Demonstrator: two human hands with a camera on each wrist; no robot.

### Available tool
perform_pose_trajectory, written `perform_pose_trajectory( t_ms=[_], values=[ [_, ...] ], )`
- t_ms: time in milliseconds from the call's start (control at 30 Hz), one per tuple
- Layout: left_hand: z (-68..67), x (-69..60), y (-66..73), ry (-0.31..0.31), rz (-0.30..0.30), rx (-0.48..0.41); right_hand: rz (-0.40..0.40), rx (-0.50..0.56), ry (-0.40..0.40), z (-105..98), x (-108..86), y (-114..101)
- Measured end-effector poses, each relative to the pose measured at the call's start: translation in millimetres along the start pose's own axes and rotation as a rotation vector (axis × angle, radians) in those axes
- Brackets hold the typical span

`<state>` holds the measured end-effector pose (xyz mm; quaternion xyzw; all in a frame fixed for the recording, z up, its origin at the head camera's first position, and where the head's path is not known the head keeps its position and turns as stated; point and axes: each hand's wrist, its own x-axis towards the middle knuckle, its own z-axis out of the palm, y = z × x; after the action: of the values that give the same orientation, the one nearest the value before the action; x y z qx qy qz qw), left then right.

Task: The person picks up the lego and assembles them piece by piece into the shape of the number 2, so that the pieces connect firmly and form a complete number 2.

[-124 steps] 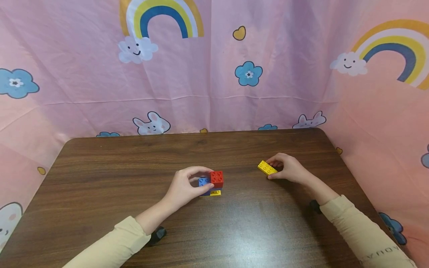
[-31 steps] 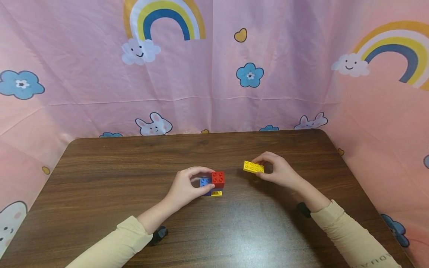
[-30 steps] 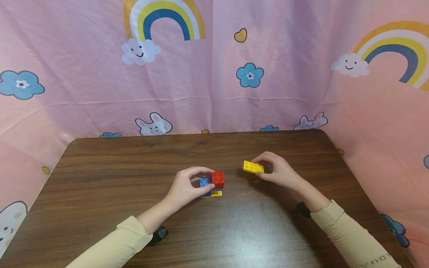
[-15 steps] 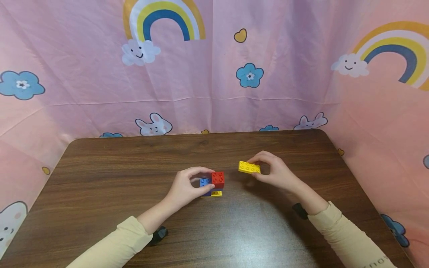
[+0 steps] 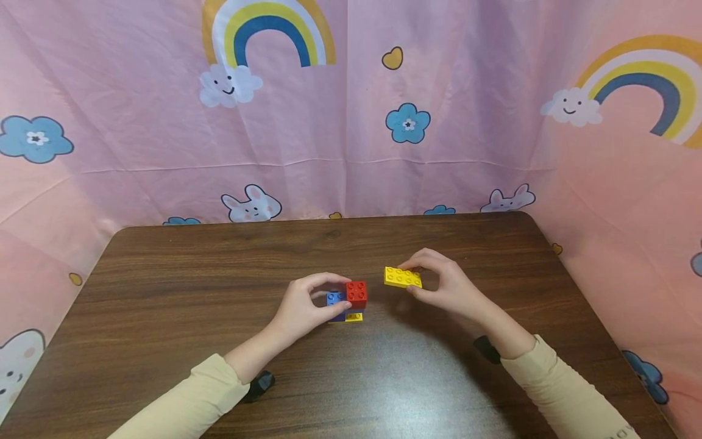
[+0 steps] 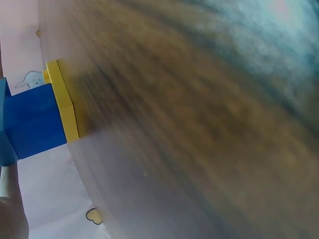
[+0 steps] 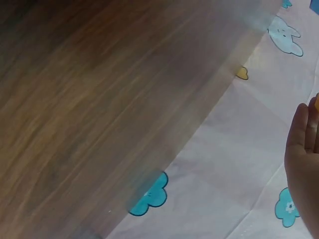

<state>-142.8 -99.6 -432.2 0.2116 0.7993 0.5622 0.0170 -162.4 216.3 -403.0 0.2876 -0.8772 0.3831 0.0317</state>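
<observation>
In the head view my left hand (image 5: 300, 305) holds a small stack of toy building bricks at the middle of the table, thumb and fingertips at the sides of the red brick (image 5: 356, 292) on top. Beside and below the red one sits a blue brick (image 5: 334, 299); a yellow brick (image 5: 354, 317) forms the bottom. The left wrist view shows a dark blue brick (image 6: 35, 119) on that yellow base (image 6: 64, 102). My right hand (image 5: 452, 286) pinches a loose yellow brick (image 5: 403, 277), studs up, right of the stack and apart from it. Its shadow falls on the table below.
The brown wooden table (image 5: 219, 262) ends at a pink curtain (image 5: 307, 140) printed with rainbows and flowers, behind and at both sides. A dark wrist device (image 5: 260, 386) shows under the left cuff, another dark one (image 5: 487, 349) by the right cuff.
My right hand has carried the yellow brick leftward, nearer to the stack, and the brick has turned to lie more crosswise. My left hand and the stack stay in place.
</observation>
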Motion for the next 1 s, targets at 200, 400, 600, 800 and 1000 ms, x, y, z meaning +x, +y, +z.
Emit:
perform_pose_trajectory(
  t_ms=[200,400,600,800,1000],
  values=[
    [-0.3,0.0,-0.4,0.007,0.004,-0.008,-0.068,0.006,0.012,3.6,1.4,-6.1],
    [-0.6,0.2,-0.4,0.01,0.011,-0.005,-0.121,0.023,0.01,5.6,2.3,-10.2],
    [-0.7,-0.3,0.0,0.011,0.024,-0.007,-0.131,0.033,0.008,6.8,1.8,-15.7],
    [-0.1,-0.5,0.5,0.012,0.027,-0.004,-0.134,0.034,0.01,7.9,1.0,-23.8],
    [0.3,-0.6,0.7,0.009,0.027,-0.004,-0.146,0.041,0.006,10.7,2.3,-27.7]
  ],
)
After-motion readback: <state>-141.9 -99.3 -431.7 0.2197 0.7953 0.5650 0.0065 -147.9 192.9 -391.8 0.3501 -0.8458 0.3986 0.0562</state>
